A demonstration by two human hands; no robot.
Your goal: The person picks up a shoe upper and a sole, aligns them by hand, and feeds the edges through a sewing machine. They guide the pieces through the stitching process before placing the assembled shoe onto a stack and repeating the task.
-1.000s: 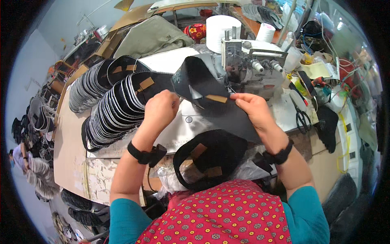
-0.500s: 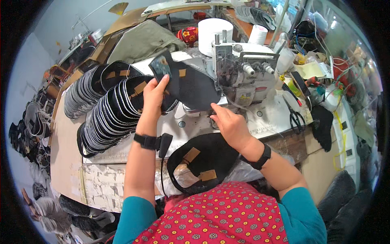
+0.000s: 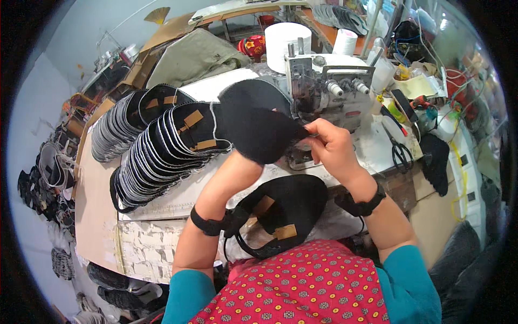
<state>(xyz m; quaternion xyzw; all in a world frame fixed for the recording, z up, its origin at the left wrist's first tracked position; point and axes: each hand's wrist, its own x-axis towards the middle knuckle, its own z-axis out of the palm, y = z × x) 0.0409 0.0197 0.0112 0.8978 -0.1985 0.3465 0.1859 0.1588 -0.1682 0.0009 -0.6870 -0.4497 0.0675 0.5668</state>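
Just left of the sewing machine [image 3: 332,102], a matt black piece [image 3: 259,127], broadly rounded and narrowing to a corner, is held above the desk [image 3: 97,216]. That corner is pinched by fingers of the right hand [image 3: 334,148]. The left hand [image 3: 245,166] is partly covered; how its fingers stand cannot be told.

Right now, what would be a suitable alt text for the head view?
A curved black fabric piece is held beside a sewing machine, the right hand pinching its edge and the left hand mostly hidden behind it. Nested black pieces with pale edges form two rows to the left; black-handled scissors lie to the right.
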